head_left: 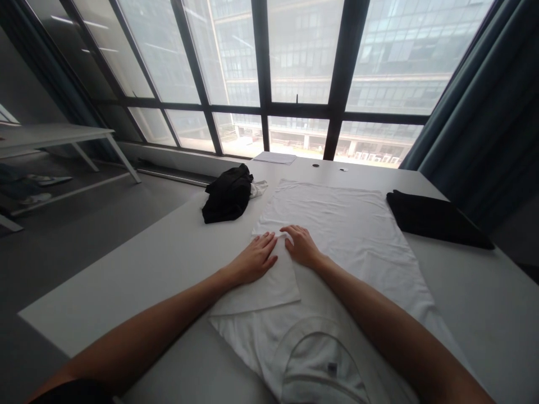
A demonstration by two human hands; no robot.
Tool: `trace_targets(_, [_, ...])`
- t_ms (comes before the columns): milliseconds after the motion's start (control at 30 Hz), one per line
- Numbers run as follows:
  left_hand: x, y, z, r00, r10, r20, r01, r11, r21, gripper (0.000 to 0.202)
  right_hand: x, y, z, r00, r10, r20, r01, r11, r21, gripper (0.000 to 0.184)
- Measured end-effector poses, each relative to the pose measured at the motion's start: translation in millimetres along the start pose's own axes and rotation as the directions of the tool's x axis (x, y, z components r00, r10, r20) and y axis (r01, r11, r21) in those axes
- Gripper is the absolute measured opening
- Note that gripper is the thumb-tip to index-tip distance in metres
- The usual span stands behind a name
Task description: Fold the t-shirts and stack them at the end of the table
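Observation:
A white T-shirt (345, 235) lies spread flat on the white table (138, 269), its collar towards me at the bottom of the view. Its left sleeve (265, 286) is folded inward over the body. My left hand (255, 259) rests flat on that folded sleeve with the fingers stretched out. My right hand (301, 245) lies flat beside it, fingers extended, pressing the fabric at the fold's upper corner. The two hands almost touch at the fingertips.
A crumpled black garment (227, 193) lies on the table left of the shirt. A folded black garment (433, 219) lies to the right. A sheet of paper (273, 157) sits at the far edge by the window. Another table (54, 134) stands at the left.

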State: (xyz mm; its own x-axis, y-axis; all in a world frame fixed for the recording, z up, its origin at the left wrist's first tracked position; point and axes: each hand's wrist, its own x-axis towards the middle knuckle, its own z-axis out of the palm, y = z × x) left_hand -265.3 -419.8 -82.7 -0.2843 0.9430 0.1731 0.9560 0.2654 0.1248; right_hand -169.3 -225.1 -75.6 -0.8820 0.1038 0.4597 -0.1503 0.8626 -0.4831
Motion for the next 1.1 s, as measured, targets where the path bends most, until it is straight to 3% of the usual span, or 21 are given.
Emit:
trace_targets(100, [0.3, -3.0, 0.7, 1.0, -0.009, -0.001, 0.009, 1.0, -0.015, 0.063, 0.3, -0.3, -0.3, 1.0, -0.002, -0.017, 0.002, 1.0, 0.008, 0.032])
trace_targets(267, [0.6, -2.6, -1.0, 1.0, -0.024, 0.019, 0.024, 0.999, -0.022, 0.065, -1.2, 1.7, 2.5, 0.997, -0.056, 0.054, 0.057, 0.998, 0.0, 0.022])
trace_targets(433, [0.6, -0.6, -3.0, 1.0, -0.025, 0.014, 0.025, 0.999, -0.031, 0.064, -1.3, 3.0, 4.2, 0.997, -0.056, 0.059, 0.056, 0.998, -0.005, 0.022])
trace_targets(633, [3.3, -4.1, -8.8, 0.992, -0.075, -0.104, 0.075, 0.997, -0.003, 0.058, -1.4, 3.0, 3.8, 0.996, -0.054, 0.069, 0.055, 0.998, -0.02, 0.022])
trace_targets(833, [4.1, -9.2, -2.2, 0.993, -0.12, -0.001, 0.12, 0.991, 0.054, 0.059, -1.1, 1.1, 2.1, 0.996, -0.045, 0.076, 0.047, 0.999, -0.021, 0.022])
trace_targets(1100, [5.0, -8.2, -3.4, 0.991, -0.128, -0.049, 0.128, 0.992, 0.011, 0.06, -0.7, 1.0, 1.7, 0.996, -0.042, 0.08, 0.044, 0.998, -0.034, 0.022])
